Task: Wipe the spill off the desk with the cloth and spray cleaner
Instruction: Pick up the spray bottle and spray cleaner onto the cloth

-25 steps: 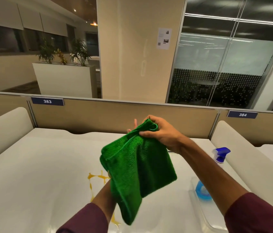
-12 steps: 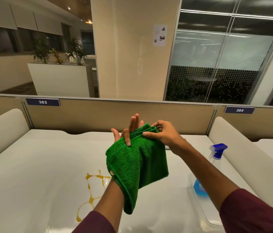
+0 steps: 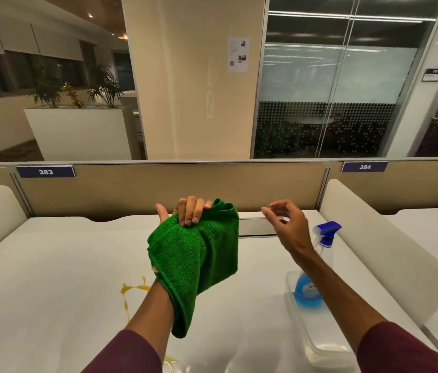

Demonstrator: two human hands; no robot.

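Holding a folded green microfibre cloth point(image 3: 196, 262) up above a white desk point(image 3: 51, 265), the person's left hand point(image 3: 185, 214) has its fingers curled over the cloth's top edge, gripping it so that the fabric drapes down over the wrist and forearm. The right hand point(image 3: 285, 224) is raised to the right of the cloth and apart from it, fingers loosely spread and holding nothing. Just behind and below that hand stands a clear spray bottle with a blue trigger head and blue liquid point(image 3: 317, 265), upright in what looks like a shallow clear plastic tray point(image 3: 325, 348), though the tray's edges are faint against the desk. A thin yellow-orange liquid spill point(image 3: 131, 289) lies on the desk below and to the left of the cloth, trailing towards the near edge; part of it is hidden behind the left forearm. The step in hand appears to be reaching for the spray cleaner. To do it well, the right hand should drop a little and close round the bottle's neck, forefinger on the trigger, lift it straight out of the tray, then aim the nozzle left at the spill while the left hand keeps the cloth clear of the mist. Nothing has been wiped yet.
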